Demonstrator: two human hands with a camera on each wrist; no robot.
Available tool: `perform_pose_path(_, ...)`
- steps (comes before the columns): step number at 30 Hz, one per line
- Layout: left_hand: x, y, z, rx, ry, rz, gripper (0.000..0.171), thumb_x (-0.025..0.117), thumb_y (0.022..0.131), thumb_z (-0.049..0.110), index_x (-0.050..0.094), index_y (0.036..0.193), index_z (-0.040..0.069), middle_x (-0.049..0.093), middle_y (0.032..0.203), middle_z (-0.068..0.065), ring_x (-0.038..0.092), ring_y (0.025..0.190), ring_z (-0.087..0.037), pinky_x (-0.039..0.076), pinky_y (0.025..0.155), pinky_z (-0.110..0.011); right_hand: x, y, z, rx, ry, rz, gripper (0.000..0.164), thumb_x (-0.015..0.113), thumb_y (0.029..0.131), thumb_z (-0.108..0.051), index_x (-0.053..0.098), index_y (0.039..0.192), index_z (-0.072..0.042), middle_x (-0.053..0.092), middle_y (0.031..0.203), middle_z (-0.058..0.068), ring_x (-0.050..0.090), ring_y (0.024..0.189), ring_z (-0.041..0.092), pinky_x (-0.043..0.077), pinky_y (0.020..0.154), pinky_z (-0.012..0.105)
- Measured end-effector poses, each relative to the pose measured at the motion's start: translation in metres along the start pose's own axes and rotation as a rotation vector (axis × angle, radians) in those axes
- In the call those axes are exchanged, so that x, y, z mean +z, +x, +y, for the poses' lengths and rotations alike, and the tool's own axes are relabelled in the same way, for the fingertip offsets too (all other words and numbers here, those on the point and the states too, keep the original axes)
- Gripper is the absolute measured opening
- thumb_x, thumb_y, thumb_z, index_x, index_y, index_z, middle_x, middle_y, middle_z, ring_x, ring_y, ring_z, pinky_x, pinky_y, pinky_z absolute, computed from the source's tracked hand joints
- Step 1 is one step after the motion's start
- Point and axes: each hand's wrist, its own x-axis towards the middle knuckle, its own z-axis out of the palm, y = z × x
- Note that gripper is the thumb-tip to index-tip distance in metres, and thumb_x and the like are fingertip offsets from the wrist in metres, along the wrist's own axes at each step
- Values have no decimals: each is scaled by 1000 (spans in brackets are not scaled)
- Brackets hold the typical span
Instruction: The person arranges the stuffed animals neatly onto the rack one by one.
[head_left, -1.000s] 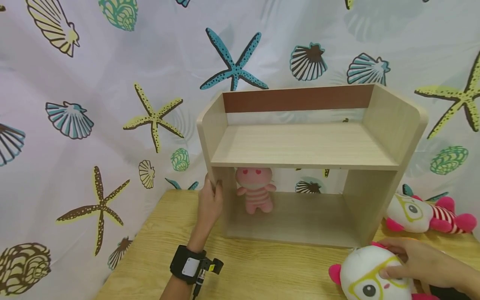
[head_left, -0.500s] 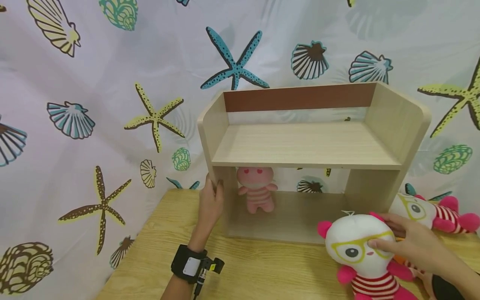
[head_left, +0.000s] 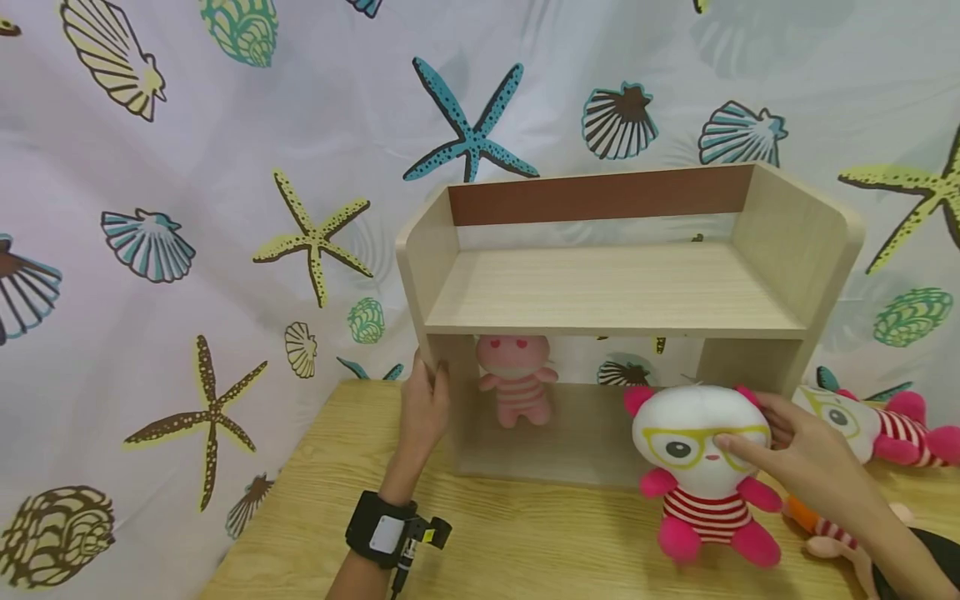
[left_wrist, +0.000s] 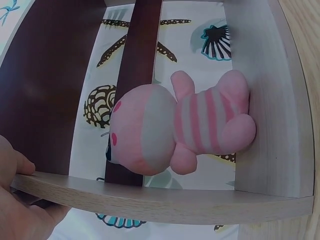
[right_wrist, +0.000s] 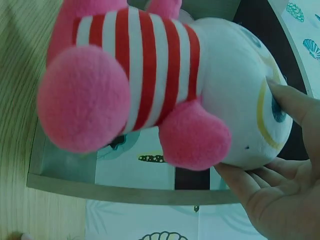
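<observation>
Head view: the right hand [head_left: 810,454] grips a bespectacled plush panda [head_left: 708,471] before a shelf [head_left: 615,287], whose left panel [head_left: 432,242] the left hand [head_left: 422,410] clasps; wristband label [head_left: 387,534] illegible. Left wrist: a striped pink doll [left_wrist: 180,125] stands inside. Right wrist: the half-curled right hand pinches the panda's head.

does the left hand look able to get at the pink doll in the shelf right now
Probably yes, after letting go: the left hand grips the side of the shelf, and the pink doll is just inside, with the open front leaving the way free.
</observation>
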Motion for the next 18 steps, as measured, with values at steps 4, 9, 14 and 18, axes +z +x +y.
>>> perform_pose_path(4, 1, 0, -1, -8, 5, -1, 42, 47, 104, 10, 43, 142, -5, 62, 118, -33, 66, 100, -44, 56, 76, -57, 6, 7, -4, -60, 40, 62, 72, 74, 92, -26, 40, 141, 13, 58, 122, 34, 66, 103, 15, 54, 68, 17)
perform_pose_path(9, 2, 0, -1, -23, 2, -2, 42, 46, 104, 10, 42, 142, -5, 62, 119, -33, 65, 102, -45, 55, 77, -58, 10, 16, -6, -150, 25, 161, 69, 75, 91, -23, 42, 142, 10, 59, 118, 30, 48, 89, -18, 47, 68, 8)
perform_pose_path(14, 2, 0, -1, -21, -6, -16, 43, 46, 104, 10, 41, 144, -4, 61, 122, -33, 65, 104, -44, 56, 78, -57, 15, 21, -6, -169, -42, 237, 71, 78, 89, -24, 44, 142, 8, 61, 117, 31, 56, 87, 3, 41, 66, 7)
perform_pose_path(18, 3, 0, -2, -19, -11, -13, 44, 46, 103, 9, 40, 144, -4, 60, 123, -33, 64, 105, -44, 55, 78, -57, 21, 29, -9, -175, -28, 265, 72, 77, 89, -24, 42, 143, 9, 59, 119, 32, 60, 93, 33, 40, 66, 9)
